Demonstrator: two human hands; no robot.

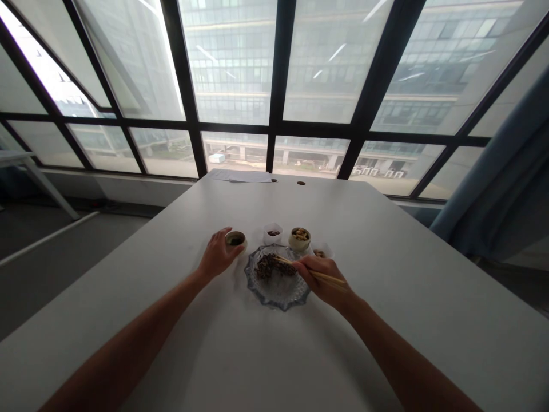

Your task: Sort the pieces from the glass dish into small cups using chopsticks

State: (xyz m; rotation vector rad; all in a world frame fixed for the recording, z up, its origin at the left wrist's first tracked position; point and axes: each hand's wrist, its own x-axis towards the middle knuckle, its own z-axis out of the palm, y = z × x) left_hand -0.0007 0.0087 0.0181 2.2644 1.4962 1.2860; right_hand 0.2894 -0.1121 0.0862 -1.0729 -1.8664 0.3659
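Dark pcs (269,266) are heaped toward the back of a scalloped glass dish (281,290), mostly L of centre; the glass base shows at the front. The chopsticks (283,261) are clamped in the R hand (322,276), w/ tips set among the pcs; whether a pc. is pinched can't be told. The step in hand is judged to be picking at the heap; for a next move, tips closed firmly on 1 pc. and a lift above the rim would be called for.

Just beside the dish's L edge, a greenish cup (245,242) is clasped from the side by the L hand (218,254); how firmly can't be told.

Behind the dish, 1 white cup (273,241) w/ dark bits and 1 pale cup (299,246) w/ brown nut-like pcs are stood near the rim. 1 clear cup (327,250) is partly hidden by the R hand, so tight clearance is judged there. More room is offered btwn the forearms and outward on the white table (274,355), its side edges well apart from the dish. Papers (240,176) are laid at the far end.
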